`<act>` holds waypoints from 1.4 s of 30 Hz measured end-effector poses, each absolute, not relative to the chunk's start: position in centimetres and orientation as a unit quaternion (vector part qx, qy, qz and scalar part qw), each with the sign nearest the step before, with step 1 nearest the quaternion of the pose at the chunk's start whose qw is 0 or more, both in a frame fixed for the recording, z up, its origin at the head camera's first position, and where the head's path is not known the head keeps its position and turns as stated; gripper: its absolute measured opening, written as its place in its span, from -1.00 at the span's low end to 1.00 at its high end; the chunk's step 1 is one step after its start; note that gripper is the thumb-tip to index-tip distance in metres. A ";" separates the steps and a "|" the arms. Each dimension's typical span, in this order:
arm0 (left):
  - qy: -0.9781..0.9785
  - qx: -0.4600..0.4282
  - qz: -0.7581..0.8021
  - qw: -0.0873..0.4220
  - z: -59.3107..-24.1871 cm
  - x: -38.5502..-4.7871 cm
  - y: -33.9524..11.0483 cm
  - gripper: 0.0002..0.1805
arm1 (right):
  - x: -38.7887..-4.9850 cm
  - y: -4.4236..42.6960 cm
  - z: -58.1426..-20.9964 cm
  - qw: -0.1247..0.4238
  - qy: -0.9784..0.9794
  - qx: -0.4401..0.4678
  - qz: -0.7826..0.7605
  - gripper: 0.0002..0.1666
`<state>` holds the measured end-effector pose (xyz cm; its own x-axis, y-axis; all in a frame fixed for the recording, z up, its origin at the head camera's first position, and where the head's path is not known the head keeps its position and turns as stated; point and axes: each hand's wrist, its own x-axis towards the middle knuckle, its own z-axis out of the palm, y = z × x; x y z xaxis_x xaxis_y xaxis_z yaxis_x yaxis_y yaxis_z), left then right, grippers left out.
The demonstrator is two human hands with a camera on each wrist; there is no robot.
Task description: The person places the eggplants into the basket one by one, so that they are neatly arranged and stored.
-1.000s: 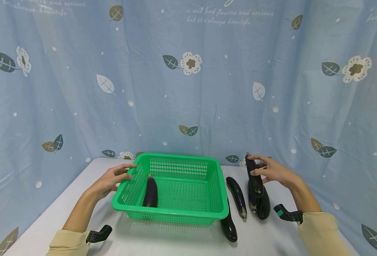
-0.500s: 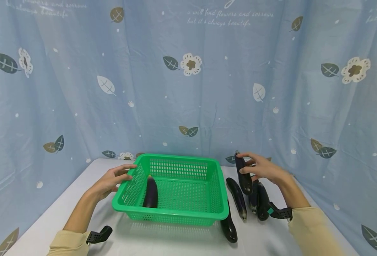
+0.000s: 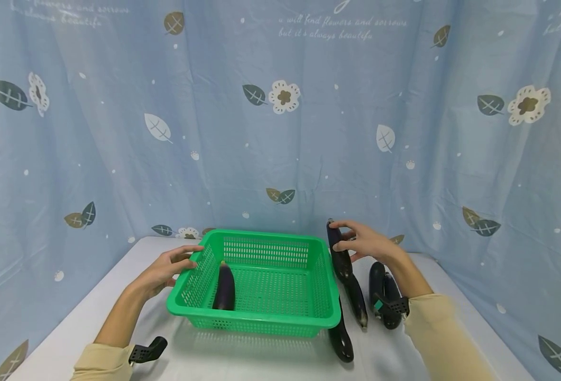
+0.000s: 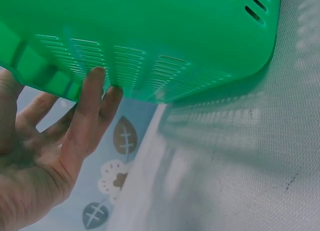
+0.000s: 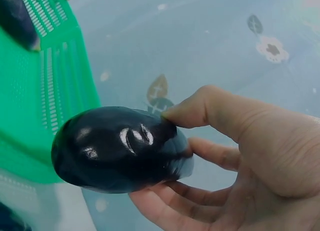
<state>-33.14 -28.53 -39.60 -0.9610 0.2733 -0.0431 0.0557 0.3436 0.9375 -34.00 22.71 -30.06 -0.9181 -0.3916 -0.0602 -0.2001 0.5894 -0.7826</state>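
Note:
My right hand [image 3: 367,242] grips a dark, glossy eggplant [image 3: 339,255] between thumb and fingers, held up just right of the green basket [image 3: 256,316]. The rounded end of this eggplant [image 5: 115,150] faces the camera in the right wrist view. At the basket's left side, my left hand [image 3: 163,270] holds the rim. Its fingers [image 4: 89,98] touch the slotted outer wall in the left wrist view. Inside the basket, against its left side, lies one eggplant [image 3: 224,287]. Another eggplant [image 3: 357,301] lies on the table below the held one, partly covered by it.
By the basket's front right corner an eggplant [image 3: 341,341] lies partly under the rim. Two more eggplants, a left one [image 3: 376,280] and a right one [image 3: 392,291], lie side by side under my right forearm. A blue patterned curtain [image 3: 280,132] hangs behind the white table [image 3: 242,360].
My right hand has carried the eggplant leftward from above the right-hand pair to beside the basket's right rim. The left hand and the basket stay in place.

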 end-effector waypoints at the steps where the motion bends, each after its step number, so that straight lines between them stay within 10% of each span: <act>1: 0.814 0.101 0.564 0.096 -39.6 -33.2 -28.5 -0.32 | -34.0 22.5 -30.0 0.115 0.882 -0.170 -0.423 -0.18; 42: 0.812 0.098 0.568 0.098 -39.6 -33.1 -28.6 -0.33 | -35.6 12.3 -31.6 0.176 0.824 -0.197 -0.502 -0.22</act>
